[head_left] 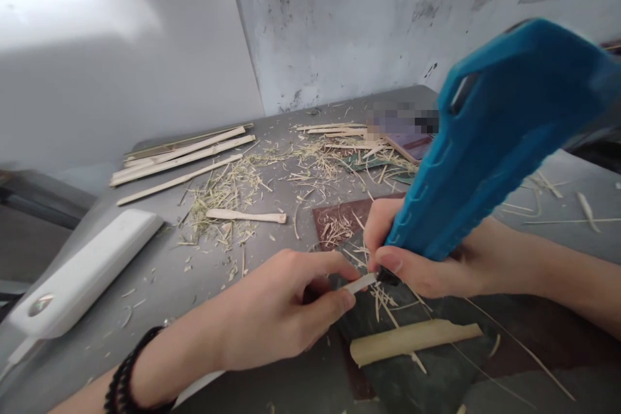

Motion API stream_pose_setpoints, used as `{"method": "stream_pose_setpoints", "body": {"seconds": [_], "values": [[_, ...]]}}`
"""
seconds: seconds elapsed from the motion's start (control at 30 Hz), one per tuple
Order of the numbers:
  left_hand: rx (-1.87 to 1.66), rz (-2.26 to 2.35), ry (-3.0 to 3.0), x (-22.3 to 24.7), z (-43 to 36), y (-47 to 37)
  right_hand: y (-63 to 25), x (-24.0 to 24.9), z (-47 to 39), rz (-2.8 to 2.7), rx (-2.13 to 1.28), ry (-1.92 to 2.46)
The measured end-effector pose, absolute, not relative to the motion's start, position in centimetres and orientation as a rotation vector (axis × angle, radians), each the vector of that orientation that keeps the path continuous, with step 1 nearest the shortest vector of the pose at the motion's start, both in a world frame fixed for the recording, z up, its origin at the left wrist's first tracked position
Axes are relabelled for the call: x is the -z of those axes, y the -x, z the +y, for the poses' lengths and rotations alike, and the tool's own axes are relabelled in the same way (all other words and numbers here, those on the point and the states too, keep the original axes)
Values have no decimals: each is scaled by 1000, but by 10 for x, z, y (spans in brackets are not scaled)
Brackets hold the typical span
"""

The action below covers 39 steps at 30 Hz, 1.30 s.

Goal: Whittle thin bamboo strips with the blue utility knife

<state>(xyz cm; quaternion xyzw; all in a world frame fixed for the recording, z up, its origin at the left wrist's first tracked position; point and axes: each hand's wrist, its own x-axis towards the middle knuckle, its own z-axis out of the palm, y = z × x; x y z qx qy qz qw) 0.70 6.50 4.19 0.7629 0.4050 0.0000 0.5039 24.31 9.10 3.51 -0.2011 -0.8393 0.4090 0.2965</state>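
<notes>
My left hand pinches a short pale strip of wood between thumb and fingers. In my right hand is a big blue utility knife, its handle slanting up to the right. The knife's dark lower end meets the far tip of the strip; the blade itself is hidden. Beneath both hands lies a dark green sheet strewn with thin shavings. A split bamboo piece rests on that sheet, just below the knife.
Several long bamboo strips lie at the back left. A carved stick sits among shavings. A white device with a cable is at the left edge. A phone-like slab lies toward the wall.
</notes>
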Motion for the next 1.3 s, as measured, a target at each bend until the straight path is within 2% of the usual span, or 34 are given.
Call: {"method": "stream_pose_setpoints", "body": {"seconds": [0.67,0.9,1.3], "values": [[-28,970,-1879,-41,65,-7,-240,-30,92,-2114,-1141,499],[-24,988,-1861,-40,64,-8,-242,-21,91,-2032,-1043,706],[-83,953,-1705,-37,65,-3,-244,-17,92,-1844,-1074,782]]}}
